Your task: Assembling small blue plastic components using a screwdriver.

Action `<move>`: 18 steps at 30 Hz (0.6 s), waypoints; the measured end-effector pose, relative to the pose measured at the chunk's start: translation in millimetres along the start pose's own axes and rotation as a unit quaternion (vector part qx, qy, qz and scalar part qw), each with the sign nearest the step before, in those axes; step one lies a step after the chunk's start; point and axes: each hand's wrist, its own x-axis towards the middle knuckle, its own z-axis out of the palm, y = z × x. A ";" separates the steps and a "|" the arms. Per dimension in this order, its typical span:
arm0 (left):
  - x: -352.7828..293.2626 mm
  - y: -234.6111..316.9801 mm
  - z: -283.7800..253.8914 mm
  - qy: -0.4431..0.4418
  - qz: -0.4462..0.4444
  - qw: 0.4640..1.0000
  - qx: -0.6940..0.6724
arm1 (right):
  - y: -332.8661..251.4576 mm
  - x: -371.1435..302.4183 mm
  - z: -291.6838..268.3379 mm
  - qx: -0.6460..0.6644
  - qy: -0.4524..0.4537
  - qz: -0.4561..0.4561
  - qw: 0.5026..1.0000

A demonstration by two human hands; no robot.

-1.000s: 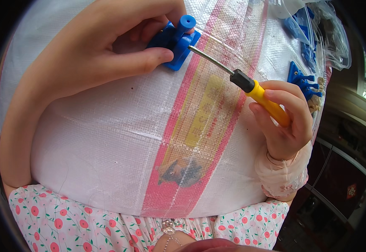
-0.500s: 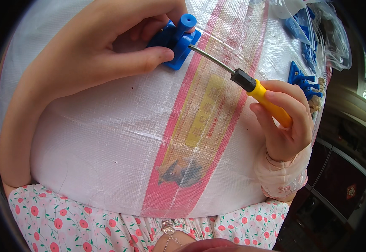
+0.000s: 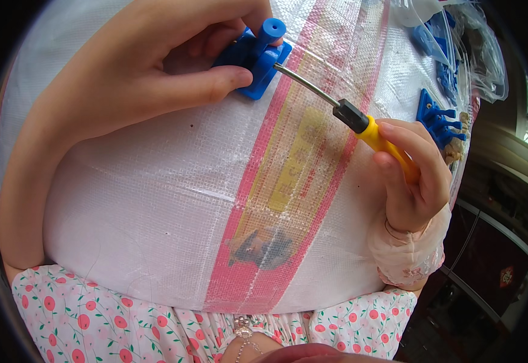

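Note:
Toward the far side, my left hand [image 3: 197,66] is closed round a blue plastic part [image 3: 266,71] with a flat base and a round knob standing up from it. Its thumb presses the near side, and some of the other fingers are hidden behind the part. From the right, my right hand [image 3: 418,166] grips the yellow handle of a screwdriver [image 3: 351,116], which has a black collar and a metal shaft. The tip of the shaft meets the right side of the blue part; whether a screw sits there I cannot tell.
A white woven plastic sheet [image 3: 137,199] with a pink and yellow printed band covers the work surface. At the far right lie another blue part [image 3: 438,118] with prongs, small beige pieces [image 3: 455,149] and clear plastic bags [image 3: 482,54] with blue pieces by them.
The fingers of my right hand have shifted slightly on the yellow handle, and the handle has turned a little. My left hand and the blue part have barely moved.

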 end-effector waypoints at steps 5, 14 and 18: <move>-0.7 1.9 0.0 -0.003 -0.008 1.000 -0.002 | 1.2 -0.4 3.4 0.009 0.010 -0.001 1.000; -1.1 -2.6 -1.0 -0.024 -0.026 0.999 -0.024 | -0.3 -1.9 4.3 0.028 0.024 0.032 0.999; -0.2 0.5 1.4 0.000 -0.007 1.000 -0.011 | 0.9 -2.1 3.7 0.024 0.025 0.025 0.999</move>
